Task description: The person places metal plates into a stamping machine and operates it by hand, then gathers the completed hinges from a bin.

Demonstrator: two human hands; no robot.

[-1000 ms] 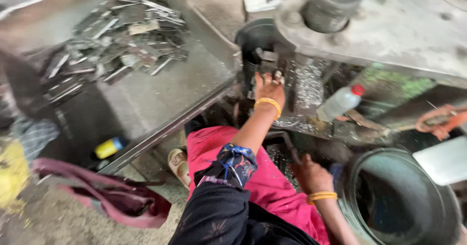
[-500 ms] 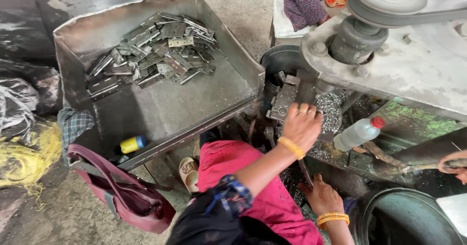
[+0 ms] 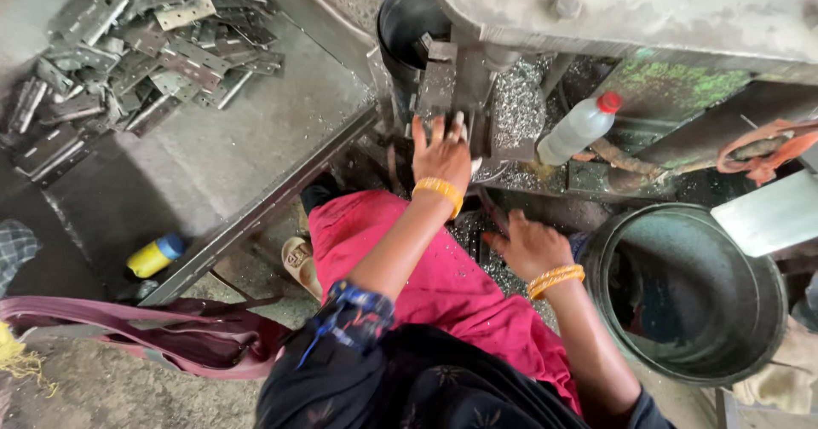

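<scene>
Fingers first: our left hand (image 3: 442, 155) has its fingers spread and pressed up against the flat metal piece (image 3: 436, 88) sitting in the press (image 3: 477, 63), touching it more than gripping it. Half a second ago that hand was only hovering lower down with the machine off to the right, so we've since leaned in and reached the work spot; the piece looks about seated now. Our right hand (image 3: 530, 243) rests low near our pink lap (image 3: 443, 284), fingers loosely curled; can't tell if there's anything in them. Metal shavings (image 3: 515, 97) cover the machine bed, with a plastic bottle with a red cap (image 3: 579, 126) just right of it. Far left, the pile of hinge plates (image 3: 136, 46) sits in the tray (image 3: 256, 148). Near right is a round bucket (image 3: 690, 293).
</scene>
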